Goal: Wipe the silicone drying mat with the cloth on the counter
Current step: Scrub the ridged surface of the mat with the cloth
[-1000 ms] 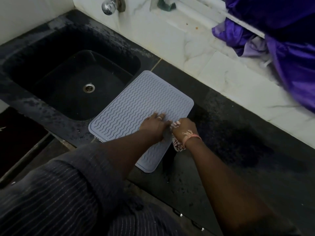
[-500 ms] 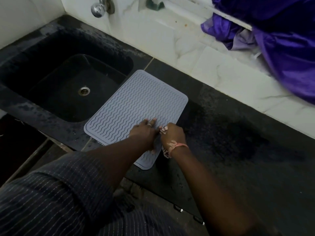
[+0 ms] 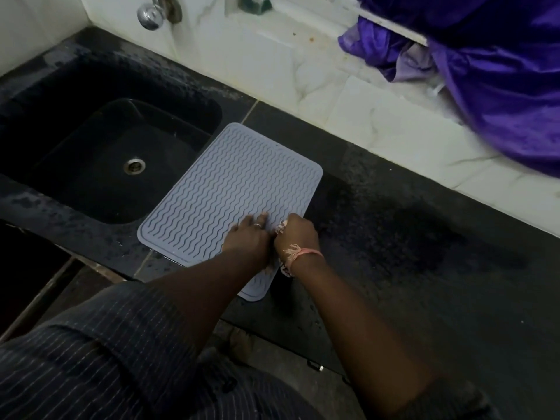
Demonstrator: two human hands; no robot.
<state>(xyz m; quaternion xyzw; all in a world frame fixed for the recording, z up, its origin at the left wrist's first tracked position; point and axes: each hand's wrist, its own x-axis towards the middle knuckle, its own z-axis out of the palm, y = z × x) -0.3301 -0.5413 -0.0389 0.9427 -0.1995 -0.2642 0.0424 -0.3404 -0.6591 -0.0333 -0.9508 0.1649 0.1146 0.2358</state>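
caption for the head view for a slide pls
Left hand steadies the grey silicone mat beside the sink while the right hand grips the cloth.

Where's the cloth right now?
In the head view, the cloth is bunched in the right hand, on the near right part of the grey mat, right beside the left hand.

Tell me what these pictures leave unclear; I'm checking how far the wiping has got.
All from the head view:
- Cloth: mostly hidden inside the right hand; only patterned scraps show.
- Mat: its near right part lies under the left hand and both forearms.
- Wiped or not: the mat surface shows no readable difference.
- Tap: cut off by the top edge.
- Purple fabric: cut off at the top and right edges.
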